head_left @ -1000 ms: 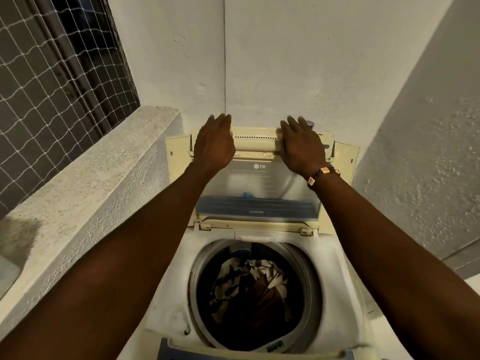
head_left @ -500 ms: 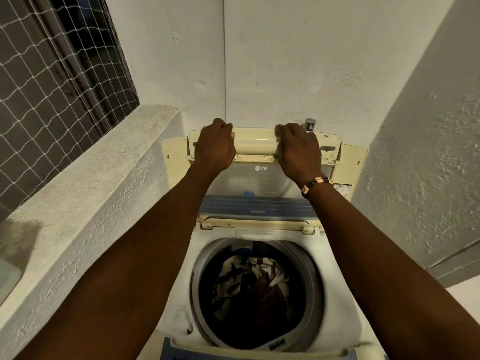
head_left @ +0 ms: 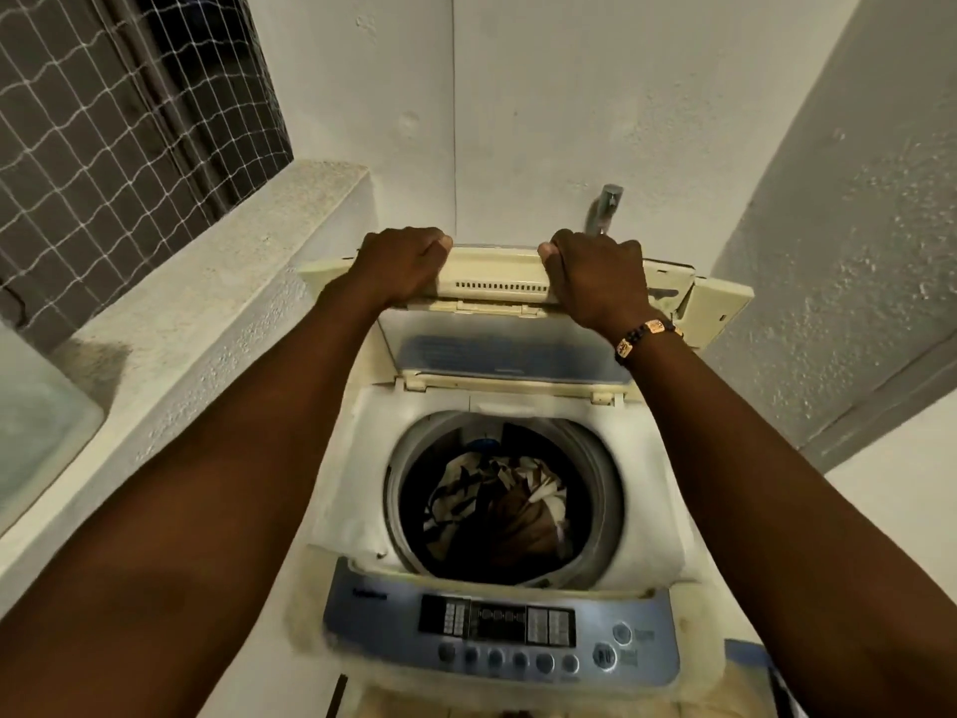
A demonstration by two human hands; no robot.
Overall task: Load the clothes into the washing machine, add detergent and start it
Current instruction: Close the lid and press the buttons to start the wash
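Observation:
A white top-loading washing machine (head_left: 647,531) stands below me with its folding lid (head_left: 497,282) raised at the back. My left hand (head_left: 401,266) grips the lid's top edge on the left, fingers curled over it. My right hand (head_left: 595,277), with a beaded bracelet at the wrist, grips the same edge on the right. Brown and white clothes (head_left: 497,510) lie in the round drum. The blue control panel (head_left: 497,629) with its buttons runs along the front. No detergent is in view.
A metal tap (head_left: 603,207) sticks out of the white wall just behind the lid. A rough concrete ledge (head_left: 207,282) runs along the left under a netted window (head_left: 119,121). A textured wall stands close on the right.
Both hands went from lying flat on the lid's top to curling over its edge. The lid has tipped forward and down a little, and my view has dropped so the control panel shows.

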